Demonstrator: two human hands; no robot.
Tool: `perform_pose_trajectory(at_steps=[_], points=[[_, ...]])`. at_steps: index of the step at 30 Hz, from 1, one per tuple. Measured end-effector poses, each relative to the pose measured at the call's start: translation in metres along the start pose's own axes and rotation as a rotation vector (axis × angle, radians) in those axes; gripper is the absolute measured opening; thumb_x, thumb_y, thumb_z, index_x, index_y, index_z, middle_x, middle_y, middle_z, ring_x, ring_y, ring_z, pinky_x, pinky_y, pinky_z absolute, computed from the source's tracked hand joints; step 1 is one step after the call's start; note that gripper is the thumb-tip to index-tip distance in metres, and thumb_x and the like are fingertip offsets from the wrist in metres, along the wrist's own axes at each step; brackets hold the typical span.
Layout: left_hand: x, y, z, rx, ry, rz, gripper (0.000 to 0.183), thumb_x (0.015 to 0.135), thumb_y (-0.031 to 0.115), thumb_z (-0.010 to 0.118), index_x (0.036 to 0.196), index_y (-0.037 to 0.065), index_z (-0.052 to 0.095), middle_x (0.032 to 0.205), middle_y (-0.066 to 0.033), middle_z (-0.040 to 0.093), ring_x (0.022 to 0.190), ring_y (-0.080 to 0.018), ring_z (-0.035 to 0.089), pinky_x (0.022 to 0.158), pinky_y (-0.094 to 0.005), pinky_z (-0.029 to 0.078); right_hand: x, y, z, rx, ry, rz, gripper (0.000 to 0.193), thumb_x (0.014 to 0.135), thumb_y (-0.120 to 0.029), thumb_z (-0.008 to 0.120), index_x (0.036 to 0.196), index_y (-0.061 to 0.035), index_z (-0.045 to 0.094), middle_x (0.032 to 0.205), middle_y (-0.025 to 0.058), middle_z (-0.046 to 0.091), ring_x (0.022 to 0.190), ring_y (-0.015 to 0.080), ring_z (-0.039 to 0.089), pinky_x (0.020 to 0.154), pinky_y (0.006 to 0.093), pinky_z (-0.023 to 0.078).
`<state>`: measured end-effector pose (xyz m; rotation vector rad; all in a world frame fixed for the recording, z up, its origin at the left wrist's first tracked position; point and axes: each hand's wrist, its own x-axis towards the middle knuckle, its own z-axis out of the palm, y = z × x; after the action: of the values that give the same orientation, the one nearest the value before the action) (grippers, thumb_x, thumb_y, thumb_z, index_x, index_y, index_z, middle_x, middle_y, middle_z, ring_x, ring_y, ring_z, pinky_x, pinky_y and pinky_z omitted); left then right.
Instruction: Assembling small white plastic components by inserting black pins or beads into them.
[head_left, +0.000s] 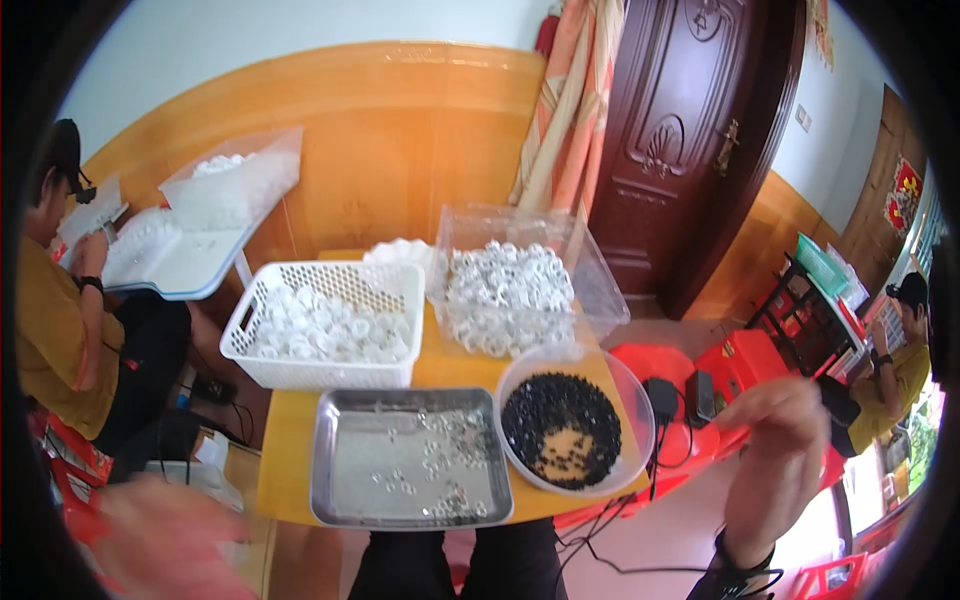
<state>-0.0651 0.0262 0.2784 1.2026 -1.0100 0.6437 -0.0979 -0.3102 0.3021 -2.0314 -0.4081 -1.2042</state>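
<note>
My left hand (165,540) is raised at the lower left, off the table and smeared by motion. On the other side my right hand (785,425) is lifted beyond the table's right edge, its wrist bent and its blurred fingers pointing left. Between them, a metal tray (345,500) holds small clear rings, mostly along its right half. A round clear plastic bowl (640,420) of small black parts (562,400) stands beside it, nearest my right hand. Behind are a white perforated basket (320,374) of whitish translucent pieces and a clear plastic box (595,262) of white ring-shaped parts.
These containers crowd a small yellow table (285,470). Red stools (655,365) with black adapters (700,395) and loose cables stand to the right. At the left a seated person (65,330) works at a white table (205,260) bearing plastic bags. Another person (895,370) sits far right.
</note>
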Motion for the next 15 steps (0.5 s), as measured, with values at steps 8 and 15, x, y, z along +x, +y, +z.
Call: perform_pose_trajectory(at_steps=[8,15], points=[[0.017,0.003,0.085,-1.144,-0.144,-0.456,0.100,0.084,0.075,0.026,0.113,-0.016,0.056,0.117,-0.0349,0.052,0.111,-0.0460,0.050,0.095,-0.0527,0.039,-0.054,-0.006,0.040,0.180,-0.752,0.006,0.031,0.074,-0.010,0.073,0.103,-0.0050,0.064,0.093,0.0119,0.063,0.083,0.0263,0.063,0.071,0.0351,0.051],[0.004,0.028,0.099,-1.203,0.058,-0.432,0.091,0.086,0.069,0.031,0.110,-0.014,0.058,0.116,-0.0336,0.052,0.110,-0.0454,0.051,0.094,-0.0512,0.039,-0.078,0.001,0.039,0.121,-0.827,0.194,0.028,0.070,-0.002,0.074,0.097,-0.0055,0.067,0.094,0.0114,0.064,0.084,0.0268,0.064,0.071,0.0348,0.052]])
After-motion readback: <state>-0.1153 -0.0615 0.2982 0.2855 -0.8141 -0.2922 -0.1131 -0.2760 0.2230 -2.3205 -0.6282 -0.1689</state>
